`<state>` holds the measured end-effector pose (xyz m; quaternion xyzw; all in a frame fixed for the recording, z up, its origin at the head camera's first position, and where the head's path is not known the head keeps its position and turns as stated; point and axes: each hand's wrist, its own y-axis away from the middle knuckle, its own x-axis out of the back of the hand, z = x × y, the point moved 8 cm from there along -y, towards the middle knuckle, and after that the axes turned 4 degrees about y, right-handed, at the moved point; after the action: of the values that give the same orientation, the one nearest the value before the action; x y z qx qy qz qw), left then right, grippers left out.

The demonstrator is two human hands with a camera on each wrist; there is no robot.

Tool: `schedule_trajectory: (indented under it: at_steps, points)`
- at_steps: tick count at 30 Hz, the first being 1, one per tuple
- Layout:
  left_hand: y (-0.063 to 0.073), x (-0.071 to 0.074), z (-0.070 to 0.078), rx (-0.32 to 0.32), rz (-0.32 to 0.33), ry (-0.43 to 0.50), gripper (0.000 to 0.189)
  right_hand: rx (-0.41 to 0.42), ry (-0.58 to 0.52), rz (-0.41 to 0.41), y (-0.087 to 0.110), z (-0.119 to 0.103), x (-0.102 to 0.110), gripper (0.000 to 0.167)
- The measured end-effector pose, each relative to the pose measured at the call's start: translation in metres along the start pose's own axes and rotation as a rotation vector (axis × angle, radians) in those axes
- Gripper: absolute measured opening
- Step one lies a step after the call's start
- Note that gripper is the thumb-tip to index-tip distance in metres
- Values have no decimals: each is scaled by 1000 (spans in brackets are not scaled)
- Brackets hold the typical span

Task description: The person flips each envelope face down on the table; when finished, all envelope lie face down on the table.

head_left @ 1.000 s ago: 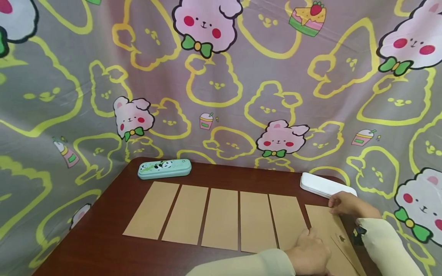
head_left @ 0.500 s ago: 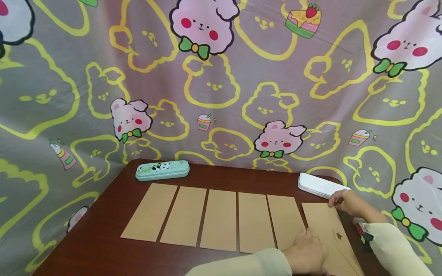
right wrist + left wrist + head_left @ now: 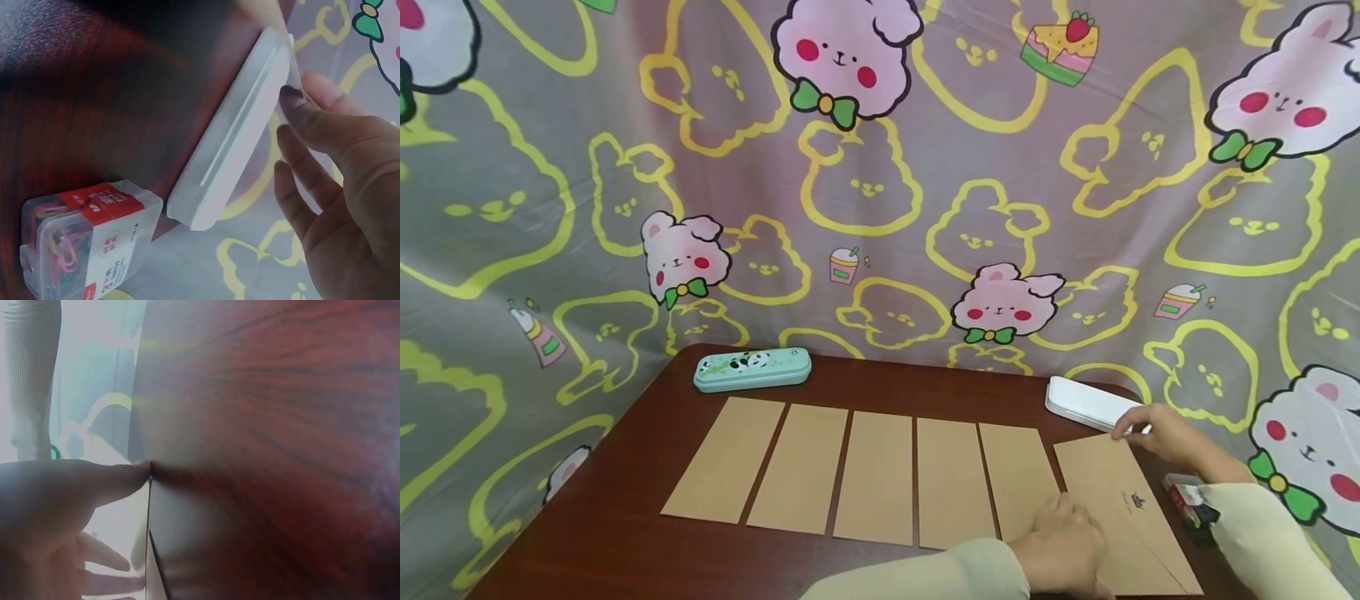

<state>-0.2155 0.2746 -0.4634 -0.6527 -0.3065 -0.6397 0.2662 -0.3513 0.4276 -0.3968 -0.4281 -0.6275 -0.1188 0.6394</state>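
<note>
A brown paper envelope (image 3: 1142, 521) with a small dark crown print and a pointed flap lies at the right of the row. My right hand (image 3: 1165, 437) pinches its far right corner between thumb and fingertips; in the right wrist view, the envelope's thin tan edge (image 3: 265, 11) runs up from those fingers (image 3: 300, 106). My left hand (image 3: 1063, 546) rests at the envelope's near left side, over the right edge of the neighbouring envelope (image 3: 1015, 467). In the left wrist view its thumb (image 3: 119, 481) touches a near edge, with the other fingers stretched out.
Several more brown envelopes (image 3: 876, 475) lie side by side, narrowly spaced, on the dark wooden table (image 3: 640, 450). A mint panda tin (image 3: 752, 371) stands at the back left, a white case (image 3: 1086, 404) at the back right. Beside my right sleeve is a clear box of paper clips (image 3: 94, 240).
My right hand has drawn the envelope's far right corner slightly up and back, turning the envelope a little. More of its print and the clip box shows. My left hand has stayed nearly in place.
</note>
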Motion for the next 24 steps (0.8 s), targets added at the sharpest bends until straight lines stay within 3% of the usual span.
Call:
schedule_trajectory:
  at_steps: [7,14,24]
  points:
    - [-1,0,-2,27,-7,-37,58,-1,18,7,-8,-8,10,28]
    - [-3,0,-2,64,-20,-73,95,-99,-43,-43,-17,-5,14,18]
    - [-4,-4,-1,64,-77,-7,110,-181,-174,-139,-19,-4,9,15]
